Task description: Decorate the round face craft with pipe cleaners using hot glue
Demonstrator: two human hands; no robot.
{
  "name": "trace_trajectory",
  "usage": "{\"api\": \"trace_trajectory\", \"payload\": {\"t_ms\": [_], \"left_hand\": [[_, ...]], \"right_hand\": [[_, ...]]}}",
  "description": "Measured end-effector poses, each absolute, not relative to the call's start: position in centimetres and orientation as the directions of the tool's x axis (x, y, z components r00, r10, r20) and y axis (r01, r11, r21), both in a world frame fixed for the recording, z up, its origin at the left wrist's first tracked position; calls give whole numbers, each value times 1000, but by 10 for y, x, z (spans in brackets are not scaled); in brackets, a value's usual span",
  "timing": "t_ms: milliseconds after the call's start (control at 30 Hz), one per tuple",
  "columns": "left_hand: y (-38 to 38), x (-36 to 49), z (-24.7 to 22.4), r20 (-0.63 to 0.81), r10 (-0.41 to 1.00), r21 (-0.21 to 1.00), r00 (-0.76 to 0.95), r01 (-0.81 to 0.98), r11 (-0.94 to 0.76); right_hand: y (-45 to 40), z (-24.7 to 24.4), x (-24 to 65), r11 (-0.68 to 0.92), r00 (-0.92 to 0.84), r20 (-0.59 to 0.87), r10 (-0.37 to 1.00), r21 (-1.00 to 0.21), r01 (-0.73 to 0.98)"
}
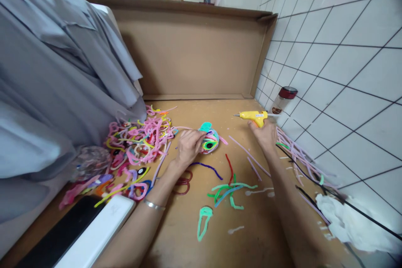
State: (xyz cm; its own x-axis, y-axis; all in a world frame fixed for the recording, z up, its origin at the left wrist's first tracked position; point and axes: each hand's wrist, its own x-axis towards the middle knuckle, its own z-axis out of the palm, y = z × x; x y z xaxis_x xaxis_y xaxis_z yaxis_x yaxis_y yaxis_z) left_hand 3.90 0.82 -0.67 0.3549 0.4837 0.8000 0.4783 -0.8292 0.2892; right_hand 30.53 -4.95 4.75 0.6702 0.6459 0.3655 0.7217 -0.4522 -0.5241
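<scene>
— Gun [253,116]: which way does it point?
— Nozzle [237,114] toward the bench's [179,228] left edge, long axis crosswise, near the far right corner; the right hand's [266,135] grip is clamped round its handle [259,122].
— And the left hand [189,146]?
— Fingertips [201,135] touching the disc [210,146], just beyond the bench's middle, its green tab [205,127] pointing to the far edge; whether they clamp, I can't tell.
— Counts?
— One gun, one disc, one jar [282,102], one red strip [230,165].
</scene>
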Motion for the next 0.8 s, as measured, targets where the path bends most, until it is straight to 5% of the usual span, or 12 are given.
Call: {"api": "trace_trajectory", "payload": {"t_ms": [200, 333, 533, 800], "left_hand": [[9, 38, -7, 767, 560, 386, 315, 471, -793], [2, 41, 3, 732, 651, 552, 203, 383, -740], [-18, 54, 38, 385, 923, 910, 21, -172, -376], [-30, 54, 67, 123, 979, 826, 161, -564, -11]], "right_hand": [[-53, 59, 289, -357, 598, 444, 668, -514, 780], [-57, 67, 276, -293, 550, 475, 687, -511, 808], [-68, 77, 253, -144, 507, 612, 607, -542, 828], [-85, 90, 238, 14, 435, 729, 528, -520, 854]]}}
